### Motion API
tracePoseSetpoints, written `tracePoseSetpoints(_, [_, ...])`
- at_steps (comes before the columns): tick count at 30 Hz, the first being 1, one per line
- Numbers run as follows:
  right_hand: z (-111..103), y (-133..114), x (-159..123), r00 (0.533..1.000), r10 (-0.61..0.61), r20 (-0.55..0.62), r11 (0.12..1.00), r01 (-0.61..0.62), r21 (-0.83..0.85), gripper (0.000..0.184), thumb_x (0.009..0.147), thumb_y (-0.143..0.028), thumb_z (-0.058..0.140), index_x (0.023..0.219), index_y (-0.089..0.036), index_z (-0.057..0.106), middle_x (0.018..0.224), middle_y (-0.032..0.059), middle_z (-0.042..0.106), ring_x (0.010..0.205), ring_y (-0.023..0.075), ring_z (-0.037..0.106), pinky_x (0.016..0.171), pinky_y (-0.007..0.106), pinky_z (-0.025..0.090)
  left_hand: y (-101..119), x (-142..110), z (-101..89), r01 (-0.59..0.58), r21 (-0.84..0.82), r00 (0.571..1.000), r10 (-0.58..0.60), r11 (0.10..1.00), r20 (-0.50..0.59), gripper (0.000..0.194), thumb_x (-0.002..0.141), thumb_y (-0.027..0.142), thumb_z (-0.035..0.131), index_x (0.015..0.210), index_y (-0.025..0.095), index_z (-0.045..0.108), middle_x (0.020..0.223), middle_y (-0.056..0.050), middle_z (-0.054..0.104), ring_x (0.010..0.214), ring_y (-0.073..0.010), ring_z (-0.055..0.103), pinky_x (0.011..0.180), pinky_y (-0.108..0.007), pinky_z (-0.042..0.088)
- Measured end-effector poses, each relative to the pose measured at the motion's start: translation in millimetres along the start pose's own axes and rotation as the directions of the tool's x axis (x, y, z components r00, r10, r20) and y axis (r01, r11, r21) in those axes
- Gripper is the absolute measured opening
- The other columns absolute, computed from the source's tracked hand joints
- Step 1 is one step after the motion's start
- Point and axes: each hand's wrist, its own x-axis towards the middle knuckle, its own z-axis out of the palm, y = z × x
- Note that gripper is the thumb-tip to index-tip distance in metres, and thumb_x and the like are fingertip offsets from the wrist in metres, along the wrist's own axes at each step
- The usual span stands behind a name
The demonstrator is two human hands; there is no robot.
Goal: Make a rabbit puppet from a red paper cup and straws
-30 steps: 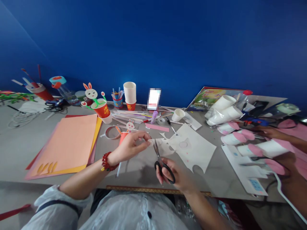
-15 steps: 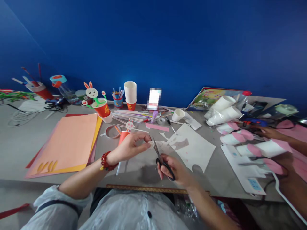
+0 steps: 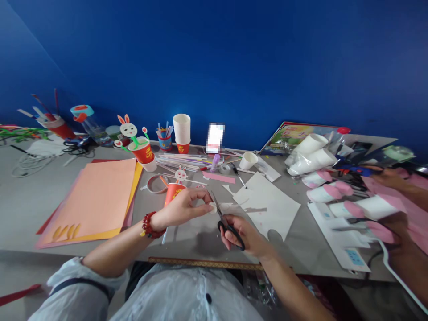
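Between thumb and fingers, my left hand [image 3: 187,206] pinches a small white paper piece [image 3: 213,208] above the table. My right hand [image 3: 242,234] grips black-handled scissors [image 3: 220,215], their blades pointing up and left, right beside that piece. The blades look nearly closed. Behind my left hand stands a red paper cup [image 3: 174,192] with a small bunny face [image 3: 181,174] on it, its lower part hidden by the hand. A white paper sheet [image 3: 272,203] with cut-out edges lies to the right of the scissors.
Stacked coloured paper [image 3: 96,196] lies at left. Behind are a bunny cup [image 3: 143,151], stacked white cups [image 3: 181,128], straws [image 3: 180,161], a tape roll [image 3: 157,183] and a white cup [image 3: 248,160]. A power strip [image 3: 337,238] and another person's hand [image 3: 389,178] are at right.
My left hand and the white paper piece have shifted slightly right, closer to the scissors. The scissor blades have moved closer together. The other person's hand at right has moved.
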Motion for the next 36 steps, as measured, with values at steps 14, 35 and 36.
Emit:
tracePoseSetpoints(14, [16, 13, 14, 0.979, -0.099, -0.180, 0.993, 0.109, 0.046, 0.059, 0.071, -0.077, 0.064, 0.078, -0.020, 0.048, 0.058, -0.0044, 0.053, 0.049, 0.0104, 0.049, 0.049, 0.023, 0.036, -13, -4, 29.2, 0.038, -0.229, 0.966, -0.095, 0.973, -0.240, 0.030, 0.090, 0.046, 0.058, 0.082, 0.017, 0.058, 0.083, -0.003, 0.058, 0.081, -0.0150, 0.053, 0.077, -0.027, 0.044])
tracePoseSetpoints(35, [12, 14, 8, 0.989, -0.120, -0.084, 0.991, 0.124, 0.047, 0.055, 0.081, -0.073, 0.057, 0.083, -0.019, 0.048, 0.061, -0.0028, 0.053, 0.053, 0.0104, 0.045, 0.052, 0.026, 0.031, 0, -1, 10.6, -0.004, -0.039, 0.992, -0.001, 0.999, -0.127, 0.022, 0.092, 0.034, 0.057, 0.079, 0.017, 0.059, 0.086, -0.003, 0.061, 0.080, -0.0140, 0.056, 0.073, -0.024, 0.044])
tracePoseSetpoints(36, [12, 14, 8, 0.989, -0.123, -0.084, 0.991, 0.127, 0.044, 0.055, 0.082, -0.073, 0.056, 0.083, -0.019, 0.049, 0.062, -0.0028, 0.053, 0.053, 0.0105, 0.045, 0.053, 0.026, 0.032, 0, 0, 10.4, -0.003, -0.037, 0.992, -0.002, 0.999, -0.126, 0.022, 0.092, 0.034, 0.057, 0.079, 0.017, 0.059, 0.086, -0.003, 0.061, 0.079, -0.0138, 0.056, 0.072, -0.024, 0.044])
